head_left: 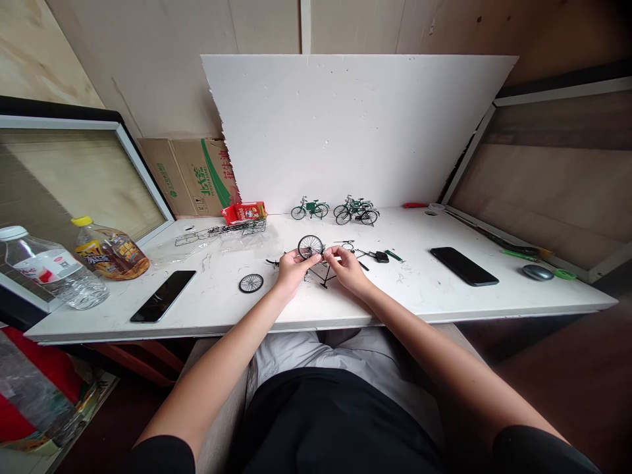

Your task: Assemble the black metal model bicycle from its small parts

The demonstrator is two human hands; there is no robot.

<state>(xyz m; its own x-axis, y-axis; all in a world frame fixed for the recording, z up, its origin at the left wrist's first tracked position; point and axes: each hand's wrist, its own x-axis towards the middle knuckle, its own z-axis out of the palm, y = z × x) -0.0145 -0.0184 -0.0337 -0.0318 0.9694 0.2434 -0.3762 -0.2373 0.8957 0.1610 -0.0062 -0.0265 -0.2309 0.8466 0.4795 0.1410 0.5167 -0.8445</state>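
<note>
Clock centred on hands, 12 away from the person. Left hand (293, 266): thumb and fingers clamped on lower edge of a black spoked wheel (311, 246), held upright at 12, above the table. Right hand (349, 268): thumb and index tips close together at wheel's right edge; can't tell whether they pinch it or a small part. Dark bike frame (325, 279) at 6, between and under both hands.

White table (419, 289), some dark marks. Framed panel (74, 168) at 10, white board (365, 125) upright at 12, second framed panel (548, 164) at 2.

Around, left to right: clear bottle (54, 266), white cap, tilted, 9; amber-drink bottle (112, 249), yellow cap, also 9; phone (163, 296), between 8 and 9; cardboard box (180, 174), 10; wiry parts (222, 230) on clear plastic, between 9 and 10; red packet (243, 212), 10; loose wheel (251, 283), flat, between 8 and 9; green bike (310, 209), 12; black bike (356, 213), 1, standing in front of another green one, partly blocking it; small loose parts (382, 256), 3; red item (415, 205), 2; second phone (464, 266), grey oval object (538, 272) and green ring (564, 274), all 3. Hands hide much of the frame.
</note>
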